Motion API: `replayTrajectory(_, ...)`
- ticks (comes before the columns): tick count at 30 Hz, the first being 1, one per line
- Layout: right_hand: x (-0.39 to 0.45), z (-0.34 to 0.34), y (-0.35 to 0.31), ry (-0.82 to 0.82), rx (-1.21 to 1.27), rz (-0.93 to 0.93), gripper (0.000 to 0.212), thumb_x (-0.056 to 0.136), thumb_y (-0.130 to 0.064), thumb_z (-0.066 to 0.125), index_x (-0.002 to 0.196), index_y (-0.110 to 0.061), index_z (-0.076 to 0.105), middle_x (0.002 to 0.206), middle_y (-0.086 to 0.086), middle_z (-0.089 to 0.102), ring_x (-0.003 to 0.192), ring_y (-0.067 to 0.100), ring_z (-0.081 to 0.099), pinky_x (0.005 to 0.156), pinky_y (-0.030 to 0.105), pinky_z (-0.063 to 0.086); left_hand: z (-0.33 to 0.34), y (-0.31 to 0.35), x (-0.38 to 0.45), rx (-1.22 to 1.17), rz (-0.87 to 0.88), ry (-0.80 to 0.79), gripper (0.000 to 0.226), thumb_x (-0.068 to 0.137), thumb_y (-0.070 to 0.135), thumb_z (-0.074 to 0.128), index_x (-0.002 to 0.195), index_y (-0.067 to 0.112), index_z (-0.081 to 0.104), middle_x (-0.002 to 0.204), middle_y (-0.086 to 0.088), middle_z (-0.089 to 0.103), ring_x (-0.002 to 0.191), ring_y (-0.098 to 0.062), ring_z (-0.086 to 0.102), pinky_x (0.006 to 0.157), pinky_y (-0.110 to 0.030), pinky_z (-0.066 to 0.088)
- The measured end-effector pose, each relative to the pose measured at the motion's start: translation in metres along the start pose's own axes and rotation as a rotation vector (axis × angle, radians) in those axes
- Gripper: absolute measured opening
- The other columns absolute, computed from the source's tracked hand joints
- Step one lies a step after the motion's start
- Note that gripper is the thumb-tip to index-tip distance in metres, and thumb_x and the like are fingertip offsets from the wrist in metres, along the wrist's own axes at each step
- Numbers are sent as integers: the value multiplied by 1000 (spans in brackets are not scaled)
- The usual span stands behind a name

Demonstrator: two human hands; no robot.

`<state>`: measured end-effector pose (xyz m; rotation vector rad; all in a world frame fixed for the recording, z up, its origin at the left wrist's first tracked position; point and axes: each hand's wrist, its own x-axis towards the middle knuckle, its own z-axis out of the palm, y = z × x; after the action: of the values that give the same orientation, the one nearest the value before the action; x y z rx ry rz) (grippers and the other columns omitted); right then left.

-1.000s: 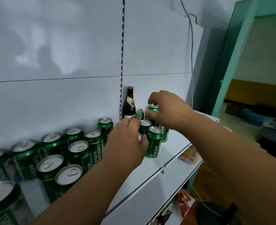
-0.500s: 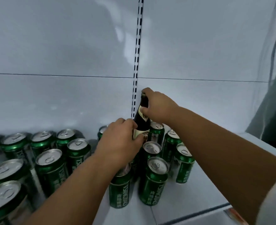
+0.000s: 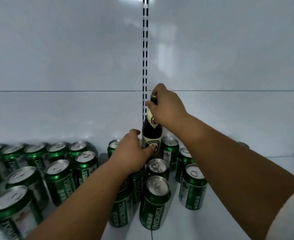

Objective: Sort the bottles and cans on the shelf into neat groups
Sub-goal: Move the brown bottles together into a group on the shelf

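Against the white back panel of the shelf, beside the slotted upright strip, a dark glass beer bottle stands upright among green cans. Its base is hidden behind the cans and the left hand, and its cap is mostly covered by the right hand, so only a sliver of the top shows. The right hand grips the bottle's neck from above, fingers curled round it. The left hand holds the bottle's lower body, thumb pressed on the cream label; its other fingers wrap behind and cannot be seen.

Two groups of cylindrical metal cans with silver pull-tab lids and glossy green sides stand on the smooth white shelf. The left group of cans is blurred and runs off the left edge, so its full count cannot be told. The right group of cans clusters round the bottle; one can stands in front with its lettering readable sideways, and another is largely covered by the left forearm. A white sleeve is cut off at the lower right corner. Something small at the far right edge of the shelf is too dim to identify.
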<state>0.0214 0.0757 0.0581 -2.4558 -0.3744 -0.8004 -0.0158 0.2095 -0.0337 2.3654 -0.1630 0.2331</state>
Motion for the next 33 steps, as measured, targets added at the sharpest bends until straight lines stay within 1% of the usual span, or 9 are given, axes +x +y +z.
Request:
replayTrajectory(7, 11, -38, -110, 177, 244, -176, 28, 93, -34, 62, 110, -17, 48, 89, -12, 54, 84, 11, 56, 70, 26, 45, -45, -13, -11, -222, 55, 411, 89, 72, 44, 80, 146, 24, 33, 138, -1, 46, 125, -19, 49, 104, -38, 46)
replayTrajectory(11, 4, -26, -188, 183, 483, -160, 29, 91, -39, 64, 107, -19, 50, 89, -13, 54, 80, 3, 57, 68, 24, 51, -114, -46, -46, -308, 86, 680, 68, 68, 41, 83, 123, 37, 43, 110, 12, 59, 99, -10, 62, 81, -34, 57)
replayTrajectory(14, -8, -1, -254, 191, 578, -223, 26, 89, -40, 65, 101, -22, 51, 84, -13, 55, 77, 2, 58, 67, 24, 50, -165, -78, -81, -286, 53, 768, 62, 65, 41, 84, 110, 42, 42, 98, 15, 63, 85, -6, 65, 71, -33, 58)
replayTrajectory(16, -17, 23, -306, 141, 673, -253, 23, 88, -38, 65, 95, -22, 50, 81, -12, 57, 73, 4, 59, 67, 26, 51, -200, -107, -108, -259, 35, 793, 61, 63, 41, 84, 107, 44, 40, 94, 15, 63, 81, -2, 64, 68, -32, 59)
replayTrajectory(18, -27, 51, -361, 9, 919, -214, 19, 87, -31, 67, 90, -21, 51, 78, -4, 64, 72, 12, 67, 75, 37, 58, -236, -139, -137, -217, 6, 806, 61, 63, 41, 84, 106, 44, 41, 91, 16, 64, 77, 1, 64, 65, -25, 58)
replayTrajectory(21, -51, 97, -444, -222, 1223, -206, 15, 87, -16, 64, 81, -16, 49, 53, 3, 62, 59, 27, 68, 74, 51, 59, -292, -199, -189, -149, -55, 851, 60, 64, 39, 85, 106, 43, 43, 87, 16, 65, 76, 8, 64, 60, -13, 53)
replayTrajectory(24, -80, 139, -527, -306, 1283, -271, 12, 85, -12, 61, 80, -13, 49, 48, 5, 57, 50, 27, 65, 58, 39, 55, -345, -258, -247, -115, -155, 901, 60, 66, 38, 86, 104, 49, 41, 89, 17, 65, 75, 8, 64, 62, -24, 59)
replayTrajectory(30, -125, 192, -681, -481, 1313, -384, 13, 89, -18, 60, 82, -12, 52, 51, 11, 61, 43, 22, 62, 51, 30, 53, -438, -345, -336, -53, -257, 1040, 68, 67, 34, 87, 119, 37, 43, 97, 16, 66, 85, 7, 64, 67, -16, 56)
replayTrajectory(33, -131, 217, -719, -534, 1340, -398, 15, 89, -18, 59, 78, -14, 50, 51, 9, 59, 43, 21, 63, 50, 39, 53, -457, -372, -351, -50, -301, 1064, 67, 68, 31, 87, 117, 37, 41, 96, 14, 65, 84, 8, 64, 63, -12, 54)
